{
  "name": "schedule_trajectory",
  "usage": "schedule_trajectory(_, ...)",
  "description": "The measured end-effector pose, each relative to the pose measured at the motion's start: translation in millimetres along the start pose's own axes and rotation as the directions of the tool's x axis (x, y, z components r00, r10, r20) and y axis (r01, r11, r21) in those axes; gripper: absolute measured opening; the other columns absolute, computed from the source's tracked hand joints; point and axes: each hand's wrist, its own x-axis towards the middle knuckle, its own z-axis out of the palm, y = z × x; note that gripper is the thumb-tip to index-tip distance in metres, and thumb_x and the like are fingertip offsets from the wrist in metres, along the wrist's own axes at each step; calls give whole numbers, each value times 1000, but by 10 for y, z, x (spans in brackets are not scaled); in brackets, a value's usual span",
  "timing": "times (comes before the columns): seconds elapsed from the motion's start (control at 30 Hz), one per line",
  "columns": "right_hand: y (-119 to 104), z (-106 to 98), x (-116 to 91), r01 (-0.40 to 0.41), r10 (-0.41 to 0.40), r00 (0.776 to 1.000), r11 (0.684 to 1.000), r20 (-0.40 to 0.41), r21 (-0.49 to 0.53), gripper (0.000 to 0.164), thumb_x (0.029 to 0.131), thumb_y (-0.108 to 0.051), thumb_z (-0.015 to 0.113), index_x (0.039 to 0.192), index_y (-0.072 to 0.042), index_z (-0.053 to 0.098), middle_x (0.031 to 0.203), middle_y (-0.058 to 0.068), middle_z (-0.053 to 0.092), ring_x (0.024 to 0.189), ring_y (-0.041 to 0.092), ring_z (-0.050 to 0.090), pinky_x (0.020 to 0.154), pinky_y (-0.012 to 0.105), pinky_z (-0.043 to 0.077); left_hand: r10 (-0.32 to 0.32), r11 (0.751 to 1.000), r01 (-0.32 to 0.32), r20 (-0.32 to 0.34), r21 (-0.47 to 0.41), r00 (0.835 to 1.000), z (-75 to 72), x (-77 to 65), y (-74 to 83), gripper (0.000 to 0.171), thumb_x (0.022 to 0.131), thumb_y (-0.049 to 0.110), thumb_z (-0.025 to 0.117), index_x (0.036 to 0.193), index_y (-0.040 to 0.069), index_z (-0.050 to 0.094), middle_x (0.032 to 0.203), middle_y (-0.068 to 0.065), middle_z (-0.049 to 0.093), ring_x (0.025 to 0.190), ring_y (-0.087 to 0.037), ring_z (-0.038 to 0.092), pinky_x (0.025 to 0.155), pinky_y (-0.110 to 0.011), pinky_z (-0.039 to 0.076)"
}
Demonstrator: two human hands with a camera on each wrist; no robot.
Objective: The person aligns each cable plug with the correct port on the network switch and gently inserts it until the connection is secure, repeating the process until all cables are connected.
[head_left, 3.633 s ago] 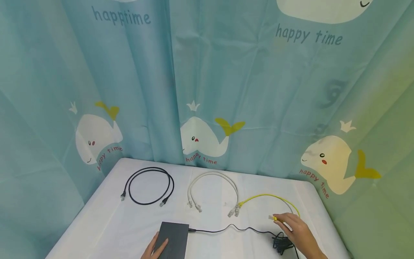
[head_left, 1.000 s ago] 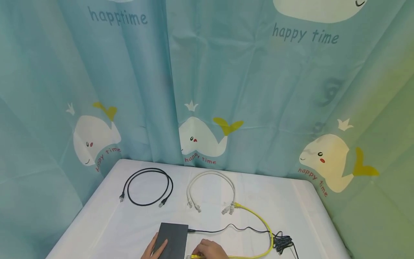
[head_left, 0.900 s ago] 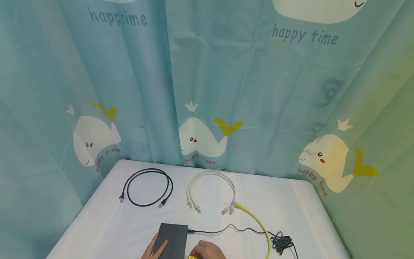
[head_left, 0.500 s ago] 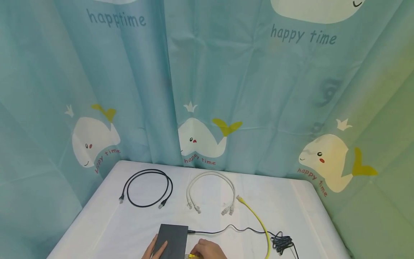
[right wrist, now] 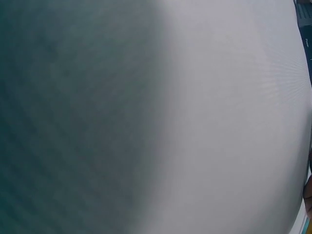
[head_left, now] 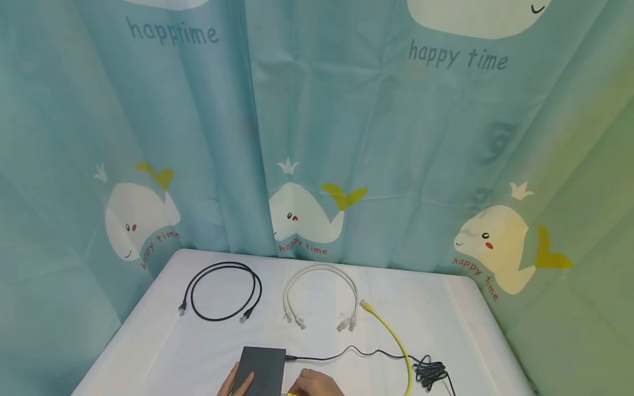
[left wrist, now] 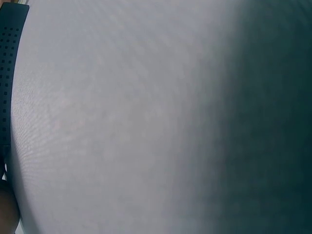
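Note:
In the head view, a flat dark grey network switch (head_left: 262,368) lies at the table's front edge, cut off by the frame. My left hand (head_left: 234,383) holds its left side, thumb on top and fingers along the edge. My right hand (head_left: 315,383) pinches the yellow ethernet cable (head_left: 394,336) by one plug, against or close beside the switch's right side. That contact is too small to judge. The cable's other plug lies free near the grey cables. In the left wrist view, the switch's perforated side (left wrist: 7,73) shows, with a bit of hand (left wrist: 7,209) below it.
A black ethernet cable (head_left: 225,319) lies coiled at the back left. Grey ethernet cables (head_left: 322,267) form an arc at back centre. A black power cord (head_left: 319,359) runs from the switch to a tied bundle (head_left: 430,373). A blue whale-print curtain (head_left: 317,137) surrounds the white table (head_left: 421,308).
My right hand has brought the yellow plug from the right of the table to the switch's right side. The cable's far plug has come away from the grey plugs. My left hand stays put.

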Motion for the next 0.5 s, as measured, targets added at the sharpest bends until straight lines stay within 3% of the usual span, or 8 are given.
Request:
schedule_trajectory(0.13, -4, 17, 7, 20, -20, 1000, 1000, -13, -6, 28, 90, -38, 60, 85, -13, 73, 71, -20, 45, 66, -13, 41, 57, 3, 36, -6, 1000, 5, 25, 11, 1000, 65, -15, -61, 72, 75, 65, 64, 133, 23, 57, 154, 1, 7, 128, 9, -14, 89, -54, 46)
schedule_trajectory(0.23, -17, 33, 5, 21, -21, 1000, 1000, -22, 5, 31, 91, -41, 58, 85, -15, 72, 71, -22, 44, 66, -14, 41, 57, 3, 37, 27, 1000, -27, 3, 10, 1000, 95, -19, -94, 72, 74, 62, 68, 132, 23, 57, 155, 2, 6, 130, 9, -12, 91, -49, 45)
schedule_trajectory(0.3, -27, 40, -1, 10, -9, 1000, 1000, -24, 30, 32, 91, -42, 57, 85, -15, 72, 72, -23, 43, 66, -14, 41, 57, 3, 38, 53, 998, -53, -3, 15, 999, 100, -24, -107, 73, 71, 61, 71, 131, 21, 58, 155, -4, 9, 136, -1, -1, 91, -49, 45)
schedule_trajectory(0.37, -34, 48, -8, -2, 3, 1000, 998, -24, 55, 31, 90, -42, 58, 85, -15, 73, 72, -24, 43, 66, -14, 42, 58, 4, 39, 30, 1000, -30, 52, 3, 998, 92, -17, -110, 75, 71, 60, 71, 132, 18, 58, 155, -8, 8, 139, -14, 8, 91, -53, 43)
schedule_trajectory(0.4, -38, 52, -10, -3, 4, 1000, 998, -23, 65, 31, 90, -41, 58, 85, -15, 73, 73, -24, 44, 66, -13, 43, 58, 5, 40, -14, 1000, 13, 103, 5, 995, 86, -8, -107, 76, 72, 63, 69, 133, 19, 57, 155, -7, 4, 139, -23, 12, 92, -55, 42)
schedule_trajectory(0.5, -42, 69, -16, -7, 9, 1000, 996, -18, 91, 31, 91, -40, 58, 85, -13, 72, 73, -23, 43, 67, -13, 43, 58, 5, 40, -116, 993, 114, 254, 21, 960, 66, 30, -106, 84, 72, 71, 62, 137, 19, 52, 155, -10, -2, 134, -44, 20, 93, -65, 36)
